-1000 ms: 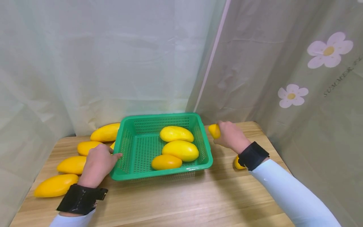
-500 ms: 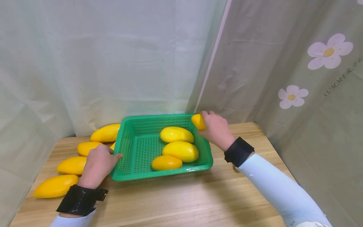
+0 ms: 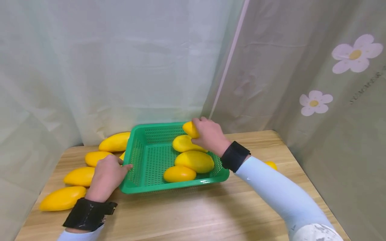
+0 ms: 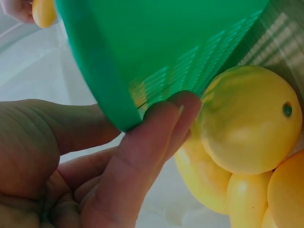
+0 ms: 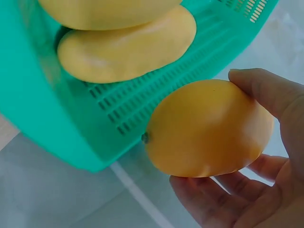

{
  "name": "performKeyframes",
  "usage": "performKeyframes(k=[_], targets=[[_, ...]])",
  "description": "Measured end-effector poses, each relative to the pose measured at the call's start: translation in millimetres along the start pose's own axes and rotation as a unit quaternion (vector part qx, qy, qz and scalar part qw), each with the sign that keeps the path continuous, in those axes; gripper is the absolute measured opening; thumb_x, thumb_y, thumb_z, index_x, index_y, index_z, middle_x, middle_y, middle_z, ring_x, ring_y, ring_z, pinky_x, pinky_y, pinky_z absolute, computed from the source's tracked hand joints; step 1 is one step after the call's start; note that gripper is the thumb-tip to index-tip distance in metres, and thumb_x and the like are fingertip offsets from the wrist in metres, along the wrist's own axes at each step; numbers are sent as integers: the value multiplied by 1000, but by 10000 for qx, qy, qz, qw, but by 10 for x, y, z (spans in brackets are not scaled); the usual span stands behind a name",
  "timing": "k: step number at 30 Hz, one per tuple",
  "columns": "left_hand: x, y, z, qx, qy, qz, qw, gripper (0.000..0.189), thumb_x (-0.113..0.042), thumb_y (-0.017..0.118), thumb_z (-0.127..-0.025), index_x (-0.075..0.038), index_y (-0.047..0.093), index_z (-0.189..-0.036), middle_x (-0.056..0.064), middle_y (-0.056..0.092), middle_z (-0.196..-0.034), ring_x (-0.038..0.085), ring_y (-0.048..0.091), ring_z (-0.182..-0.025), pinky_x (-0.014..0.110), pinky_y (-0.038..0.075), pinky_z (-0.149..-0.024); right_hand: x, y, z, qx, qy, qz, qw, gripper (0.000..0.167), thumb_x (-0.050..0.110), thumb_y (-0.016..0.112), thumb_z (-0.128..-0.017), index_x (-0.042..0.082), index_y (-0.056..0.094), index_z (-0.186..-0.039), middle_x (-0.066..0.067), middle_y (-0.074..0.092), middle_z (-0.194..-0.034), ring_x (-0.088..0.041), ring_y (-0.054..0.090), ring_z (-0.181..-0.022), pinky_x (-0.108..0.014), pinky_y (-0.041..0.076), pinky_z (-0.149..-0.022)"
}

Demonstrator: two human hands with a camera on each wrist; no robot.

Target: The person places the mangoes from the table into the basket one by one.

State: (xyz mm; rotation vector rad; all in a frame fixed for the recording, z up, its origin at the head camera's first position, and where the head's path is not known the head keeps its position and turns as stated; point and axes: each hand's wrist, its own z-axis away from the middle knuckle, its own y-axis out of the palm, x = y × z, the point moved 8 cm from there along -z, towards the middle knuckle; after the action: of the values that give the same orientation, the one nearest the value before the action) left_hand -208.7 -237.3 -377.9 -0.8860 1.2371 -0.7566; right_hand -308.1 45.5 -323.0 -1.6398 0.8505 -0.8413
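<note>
your right hand (image 3: 211, 134) has brought its gripped mango (image 3: 190, 129) over the basket (image 3: 175, 186), seemingly not yet down; your left hand (image 3: 107, 175) pinches the rim (image 4: 95, 80).

The left grip (image 4: 90, 166) pinches a green basket rim (image 4: 97, 71) near several yellow fruits (image 4: 249, 118).

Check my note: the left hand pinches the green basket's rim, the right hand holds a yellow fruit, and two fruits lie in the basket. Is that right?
The count is wrong: the head view shows three fruits lying in the basket, not two. The rest stands.
</note>
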Motion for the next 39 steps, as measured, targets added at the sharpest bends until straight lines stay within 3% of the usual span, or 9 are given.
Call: performKeyframes(k=[8, 13, 18, 24, 39], targets=[[2, 13, -10, 4, -79, 50, 10000, 39, -27, 68, -84, 11, 66, -94, 10, 56, -61, 21, 51, -53, 28, 37, -47, 307, 171, -214, 338, -465, 99, 9983, 61, 36, 72, -78, 13, 47, -128, -3, 56, -100, -17, 51, -81, -30, 51, -66], [-4, -2, 1, 18, -44, 32, 10000, 43, -28, 68, -84, 13, 65, -97, 14, 60, -68, 22, 53, -57, 27, 38, -47, 528, 304, -312, 489, -712, 227, 9960, 62, 37, 74, -77, 14, 44, -126, -2, 55, -99, -17, 50, -81, -30, 51, -65], [15, -6, -2, 20, -77, -10, 10000, 45, -28, 68, -84, 13, 64, -100, 15, 61, -71, 23, 54, -59, 28, 38, -48, 730, 426, -405, 532, -823, 381, 9945, 67, 39, 76, -75, 13, 38, -124, -2, 57, -105, -17, 55, -83, -27, 52, -65], [40, 4, -5, 118, -109, -29, 9999, 46, -29, 68, -85, 14, 64, -101, 13, 59, -68, 22, 53, -57, 28, 37, -48, 919, 606, -513, 931, -922, 648, 9893, 68, 41, 75, -75, 15, 36, -125, 0, 56, -108, -16, 57, -87, -27, 52, -70], [49, 22, -5, 241, -192, -74, 9995, 48, -30, 67, -85, 14, 63, -104, 13, 60, -69, 22, 54, -57, 28, 39, -48, 1151, 921, -734, 1381, -1060, 1061, 9790, 75, 36, 73, -79, 18, 30, -138, 0, 53, -123, -17, 55, -105, -27, 52, -80]])
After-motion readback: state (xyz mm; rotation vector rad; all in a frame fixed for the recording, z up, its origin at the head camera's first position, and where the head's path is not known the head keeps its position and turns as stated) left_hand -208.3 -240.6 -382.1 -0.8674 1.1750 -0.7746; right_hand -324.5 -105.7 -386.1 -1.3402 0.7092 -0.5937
